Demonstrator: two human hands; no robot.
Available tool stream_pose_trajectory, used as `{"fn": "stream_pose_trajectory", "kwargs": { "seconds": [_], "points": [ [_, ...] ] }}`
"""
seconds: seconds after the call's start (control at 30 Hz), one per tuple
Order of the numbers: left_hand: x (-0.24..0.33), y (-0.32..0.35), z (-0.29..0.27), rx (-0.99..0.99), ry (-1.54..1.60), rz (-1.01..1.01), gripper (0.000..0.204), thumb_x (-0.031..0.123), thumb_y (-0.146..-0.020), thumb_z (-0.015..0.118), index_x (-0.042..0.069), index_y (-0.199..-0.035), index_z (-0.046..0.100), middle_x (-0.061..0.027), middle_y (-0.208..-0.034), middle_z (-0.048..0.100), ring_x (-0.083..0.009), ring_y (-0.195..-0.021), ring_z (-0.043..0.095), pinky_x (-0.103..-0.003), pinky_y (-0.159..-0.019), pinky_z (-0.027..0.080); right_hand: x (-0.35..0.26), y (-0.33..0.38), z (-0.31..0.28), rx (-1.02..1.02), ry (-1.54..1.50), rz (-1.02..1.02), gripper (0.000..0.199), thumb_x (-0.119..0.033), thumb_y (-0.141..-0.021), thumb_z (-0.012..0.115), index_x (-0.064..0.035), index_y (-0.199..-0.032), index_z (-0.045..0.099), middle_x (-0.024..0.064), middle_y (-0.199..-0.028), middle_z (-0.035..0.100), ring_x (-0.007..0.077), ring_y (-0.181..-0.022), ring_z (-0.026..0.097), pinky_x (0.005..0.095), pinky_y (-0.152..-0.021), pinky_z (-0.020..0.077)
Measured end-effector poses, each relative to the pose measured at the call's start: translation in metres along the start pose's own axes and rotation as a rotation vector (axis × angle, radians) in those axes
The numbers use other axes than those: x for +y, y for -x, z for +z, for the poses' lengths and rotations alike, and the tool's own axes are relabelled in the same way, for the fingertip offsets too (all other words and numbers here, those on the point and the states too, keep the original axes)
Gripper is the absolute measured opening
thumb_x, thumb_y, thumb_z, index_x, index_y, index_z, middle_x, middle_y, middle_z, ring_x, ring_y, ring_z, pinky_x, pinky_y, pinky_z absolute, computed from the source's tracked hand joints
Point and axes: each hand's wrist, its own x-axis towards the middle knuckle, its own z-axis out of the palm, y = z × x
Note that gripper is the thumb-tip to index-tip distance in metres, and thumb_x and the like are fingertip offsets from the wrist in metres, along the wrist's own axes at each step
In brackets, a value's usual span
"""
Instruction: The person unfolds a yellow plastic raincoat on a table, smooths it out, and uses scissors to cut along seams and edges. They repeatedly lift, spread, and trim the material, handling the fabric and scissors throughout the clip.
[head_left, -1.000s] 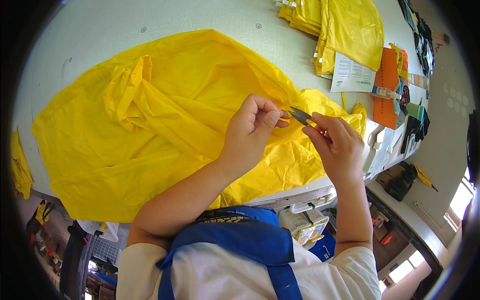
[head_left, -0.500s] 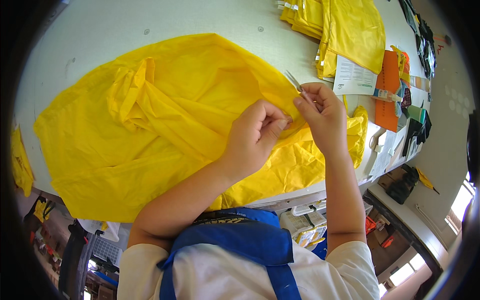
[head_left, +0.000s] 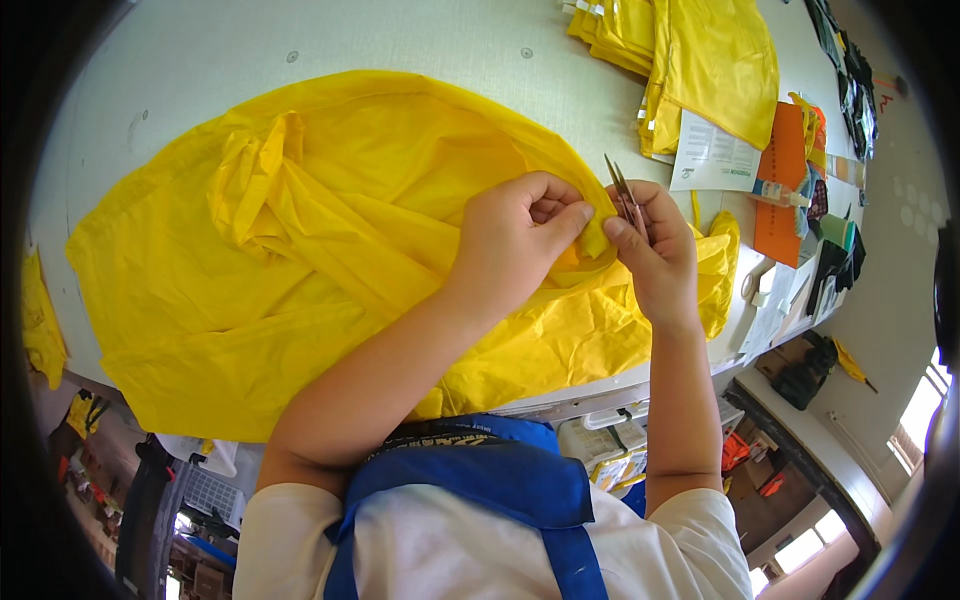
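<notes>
A large sheet of yellow fabric (head_left: 340,320) lies bunched and folded across the table in front of me. My left hand (head_left: 512,240) is closed in a pinch on its hem, thumb against the bent fingers. Close beside it, my right hand (head_left: 660,260) grips small thread snips (head_left: 622,185) whose pointed blades stick up past the fingers, slightly apart. The thumb and fingertips of that hand also touch the fabric's edge. A short folded bit of the hem shows between the two hands.
Folded yellow pieces (head_left: 712,70) are stacked at the far right. Near them lie a printed sheet (head_left: 712,155), an orange card (head_left: 778,225) and a small bottle (head_left: 780,192). White baskets (head_left: 590,440) sit below the table's front edge.
The snips have turned more upright and their tips have moved right. My left hand has shifted slightly up and right along the hem, and the fabric's edge between the hands has bent round.
</notes>
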Motion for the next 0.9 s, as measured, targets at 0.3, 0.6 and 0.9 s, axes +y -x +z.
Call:
{"fn": "stream_pose_trajectory", "kwargs": {
  "seconds": [0.3,0.6,0.9],
  "points": [
    [-0.001,-0.002,-0.004,-0.072,0.329,-0.195,0.01,0.012,-0.087,0.06,0.002,-0.086,0.058,-0.0024,-0.073,0.058,-0.0072,-0.061,0.053,-0.02,-0.054,0.045,0.0,0.003,0.003,0.031,0.018,-0.004,0.02,0.001,-0.088,0.056,0.0009,-0.108,0.052,-0.0006,-0.093,0.056,0.0034,-0.086,0.05,0.0175,-0.075,0.0412],
    [-0.011,0.01,-0.005,-0.042,0.592,-0.187,0.007,0.011,-0.091,0.054,0.005,-0.095,0.053,-0.0037,-0.088,0.057,-0.0126,-0.082,0.057,-0.03,-0.077,0.051,-0.025,0.023,-0.005,0.037,-0.362,0.158,0.014,-0.008,-0.091,0.055,0.0012,-0.102,0.056,-0.002,-0.074,0.053,0.003,-0.062,0.045,0.0156,-0.054,0.0353],
    [-0.012,0.01,-0.003,-0.045,0.653,-0.178,0.006,0.011,-0.091,0.055,0.006,-0.094,0.053,-0.0038,-0.09,0.056,-0.0128,-0.086,0.057,-0.031,-0.081,0.05,-0.037,0.026,0.01,0.145,1.188,-0.646,0.026,-0.01,-0.072,0.072,-0.0029,-0.096,0.063,0.0071,-0.073,0.06,0.0218,-0.06,0.058,0.0297,-0.053,0.0464]
  ]
}}
